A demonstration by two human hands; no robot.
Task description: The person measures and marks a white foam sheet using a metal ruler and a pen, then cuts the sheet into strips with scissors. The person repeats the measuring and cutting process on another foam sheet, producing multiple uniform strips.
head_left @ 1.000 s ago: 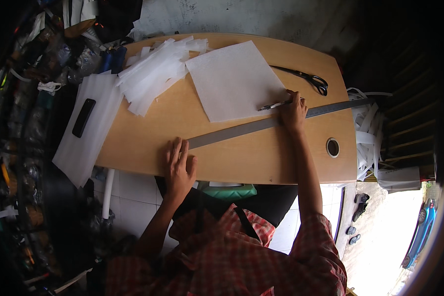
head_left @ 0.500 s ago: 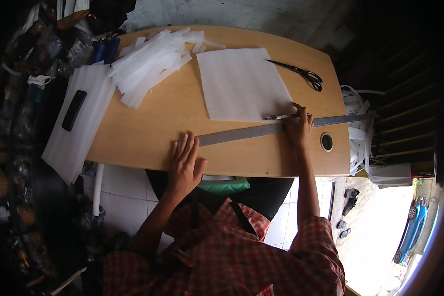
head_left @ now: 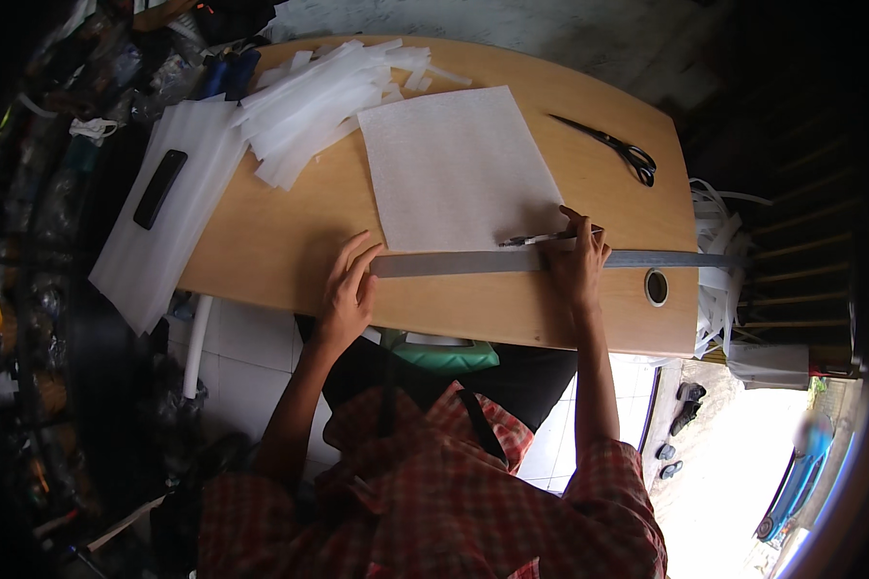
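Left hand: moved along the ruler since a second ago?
Cannot tell for sure. The left hand rests at the ruler's left end, as before; the camera shifted, but against the ruler it looks unmoved.

A short-sleeved shirt (head_left: 512,502) in a red and white check is worn, its pattern made up of small crossing lines. The sleeves end above the elbows, so both forearms are left bare down to the hands. No gloves, rings or watch can be made out on the left hand (head_left: 348,294) or the right hand (head_left: 576,265). A dark strap (head_left: 480,425) is seen across the chest.
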